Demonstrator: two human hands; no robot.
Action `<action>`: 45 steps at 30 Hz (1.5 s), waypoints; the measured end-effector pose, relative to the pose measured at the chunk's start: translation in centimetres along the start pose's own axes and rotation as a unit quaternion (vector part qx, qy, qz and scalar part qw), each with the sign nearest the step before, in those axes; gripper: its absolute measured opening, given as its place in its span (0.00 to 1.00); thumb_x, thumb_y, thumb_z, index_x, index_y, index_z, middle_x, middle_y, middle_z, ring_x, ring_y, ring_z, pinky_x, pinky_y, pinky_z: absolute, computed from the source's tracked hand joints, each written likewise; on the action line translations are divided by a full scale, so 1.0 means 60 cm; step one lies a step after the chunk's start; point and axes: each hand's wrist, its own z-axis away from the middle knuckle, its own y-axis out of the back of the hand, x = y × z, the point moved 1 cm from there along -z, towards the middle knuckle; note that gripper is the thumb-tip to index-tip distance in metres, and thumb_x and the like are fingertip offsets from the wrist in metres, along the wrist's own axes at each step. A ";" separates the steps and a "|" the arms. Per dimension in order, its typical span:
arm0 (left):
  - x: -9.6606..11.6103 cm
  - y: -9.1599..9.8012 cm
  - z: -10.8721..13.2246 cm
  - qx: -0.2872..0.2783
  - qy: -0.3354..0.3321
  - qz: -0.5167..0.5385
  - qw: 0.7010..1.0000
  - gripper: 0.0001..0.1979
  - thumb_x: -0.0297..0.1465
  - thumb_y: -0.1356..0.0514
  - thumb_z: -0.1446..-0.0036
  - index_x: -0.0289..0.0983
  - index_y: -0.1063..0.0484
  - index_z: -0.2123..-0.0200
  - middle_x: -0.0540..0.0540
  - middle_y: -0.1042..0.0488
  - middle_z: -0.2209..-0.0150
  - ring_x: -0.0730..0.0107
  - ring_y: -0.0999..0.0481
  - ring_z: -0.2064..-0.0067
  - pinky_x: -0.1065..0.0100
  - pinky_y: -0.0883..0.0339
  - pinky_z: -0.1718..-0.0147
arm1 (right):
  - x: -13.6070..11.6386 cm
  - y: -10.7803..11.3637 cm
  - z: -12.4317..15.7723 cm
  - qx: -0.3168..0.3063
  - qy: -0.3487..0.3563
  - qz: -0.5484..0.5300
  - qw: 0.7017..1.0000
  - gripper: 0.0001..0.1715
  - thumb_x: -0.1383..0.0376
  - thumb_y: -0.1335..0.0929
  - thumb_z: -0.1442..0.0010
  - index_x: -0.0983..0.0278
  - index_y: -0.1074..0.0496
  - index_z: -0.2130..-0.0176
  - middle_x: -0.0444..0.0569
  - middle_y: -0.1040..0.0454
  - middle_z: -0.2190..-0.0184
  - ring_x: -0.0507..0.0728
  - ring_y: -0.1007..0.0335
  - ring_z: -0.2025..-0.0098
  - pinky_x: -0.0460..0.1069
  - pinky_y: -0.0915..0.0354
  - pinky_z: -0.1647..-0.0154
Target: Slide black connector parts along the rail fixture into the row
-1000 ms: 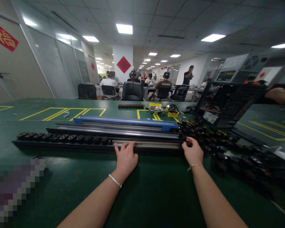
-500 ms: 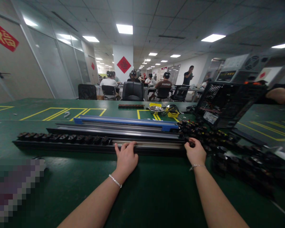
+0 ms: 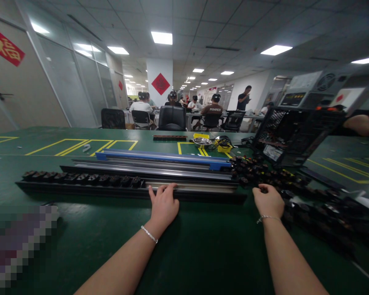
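My left hand [image 3: 165, 203] lies with spread fingers on a long black rail [image 3: 80, 190], over the bare metal strip [image 3: 199, 187] in its channel. A row of small black blocks [image 3: 103, 180] fills the rail's left half. Off the rail's right end, my right hand [image 3: 269, 201] is closed in a pinch around a small black part [image 3: 264, 189], mostly hidden by the fingers. Just beyond that hand spreads a heap of similar black parts [image 3: 267, 172]. Behind the rail lie another dark rail with a shiny strip [image 3: 153, 169] and a blue rail [image 3: 160, 156].
An open black computer case [image 3: 295, 135] stands at the back right, a power supply [image 3: 320, 84] above it. More dark parts [image 3: 322, 221] lie on the right. A metal dish [image 3: 202, 141] and yellow-and-black items [image 3: 224, 144] sit farther back. Several people sit beyond the green table [image 3: 209, 250].
My right hand has moved right, away from the rail's end, and remains pinched. My left hand has stayed in place on the rail.
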 end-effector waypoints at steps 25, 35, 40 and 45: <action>-0.003 -0.005 -0.001 0.006 0.002 -0.004 1.000 0.24 0.25 0.47 0.53 0.44 0.34 0.50 0.47 0.26 0.56 0.61 0.35 0.46 0.40 0.73 0.40 | 0.060 -0.049 -0.030 -0.104 0.260 0.107 0.954 0.20 0.72 0.40 0.55 0.68 0.25 0.64 0.54 0.25 0.60 0.60 0.32 0.54 0.54 0.41 0.45; -0.004 -0.005 0.001 0.010 -0.001 -0.009 1.000 0.24 0.26 0.47 0.53 0.43 0.34 0.51 0.46 0.26 0.55 0.59 0.35 0.47 0.40 0.73 0.40 | 0.058 -0.062 -0.014 -0.074 0.214 0.137 0.964 0.22 0.65 0.43 0.42 0.62 0.31 0.51 0.49 0.34 0.44 0.63 0.51 0.38 0.64 0.47 0.42; -0.005 -0.005 0.001 0.015 -0.005 -0.002 1.000 0.24 0.26 0.48 0.54 0.43 0.34 0.51 0.46 0.26 0.56 0.60 0.35 0.46 0.40 0.72 0.40 | 0.050 -0.061 -0.001 -0.097 0.180 0.186 0.961 0.27 0.59 0.48 0.38 0.57 0.39 0.43 0.44 0.46 0.37 0.64 0.63 0.34 0.71 0.55 0.41; -0.008 -0.004 0.001 0.013 -0.003 0.011 1.000 0.24 0.26 0.48 0.53 0.43 0.34 0.51 0.47 0.26 0.55 0.61 0.36 0.46 0.42 0.72 0.40 | 0.044 -0.062 0.000 -0.107 0.169 0.196 0.960 0.32 0.57 0.50 0.38 0.59 0.52 0.36 0.47 0.55 0.34 0.65 0.68 0.34 0.71 0.57 0.41</action>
